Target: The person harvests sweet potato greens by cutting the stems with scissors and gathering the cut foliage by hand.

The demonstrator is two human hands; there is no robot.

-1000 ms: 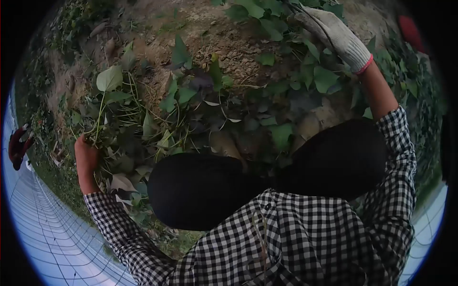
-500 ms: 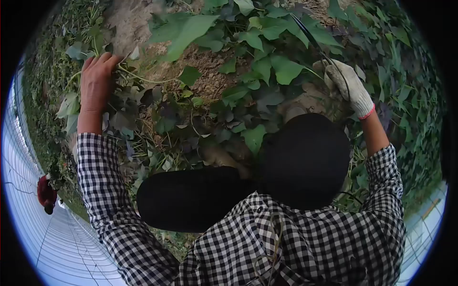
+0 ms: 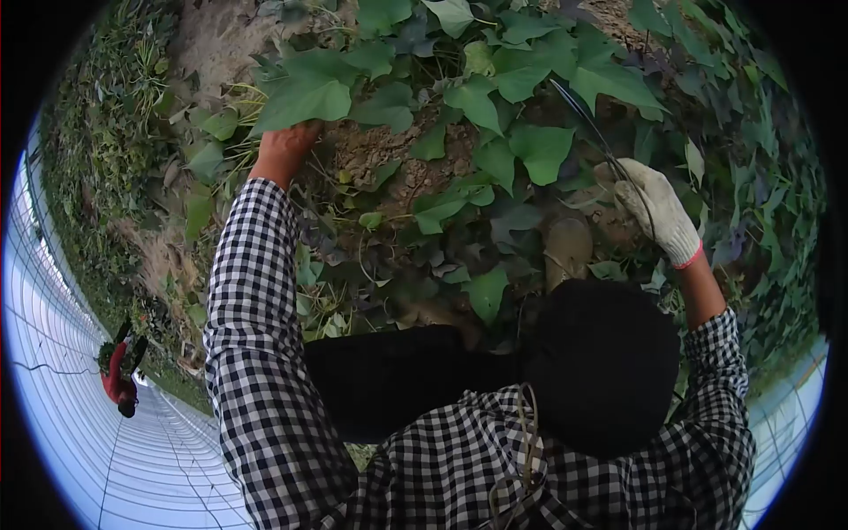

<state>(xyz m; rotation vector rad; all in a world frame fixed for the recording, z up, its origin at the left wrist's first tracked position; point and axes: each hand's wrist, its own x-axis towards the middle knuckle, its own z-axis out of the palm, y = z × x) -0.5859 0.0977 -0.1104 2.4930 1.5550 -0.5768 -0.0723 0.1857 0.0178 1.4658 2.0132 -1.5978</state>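
My bare left hand (image 3: 286, 148) reaches in among sweet potato vines at the upper left. A broad green leaf (image 3: 311, 95) covers its fingers, so their grip is hidden. Pale vine stems (image 3: 246, 119) bunch just left of that hand. On the right, my right hand (image 3: 654, 201) wears a white knitted glove with a red cuff edge. Its fingers are closed round a bundle of thin dark strips (image 3: 586, 115), which points up and left over the leaves. The strips' exact kind is unclear.
Brown soil (image 3: 375, 146) shows between the vines. Below are my shoe (image 3: 567, 247) and black-clad knees (image 3: 605, 367). Dense foliage (image 3: 760, 203) lies to the right. At the far left, a person in red (image 3: 115, 375) bends near the ribbed translucent greenhouse wall (image 3: 168, 450).
My left hand has moved right, from the outer stems to beneath the broad leaf. My right hand has shifted slightly down, still holding the strips. The person in red has changed posture.
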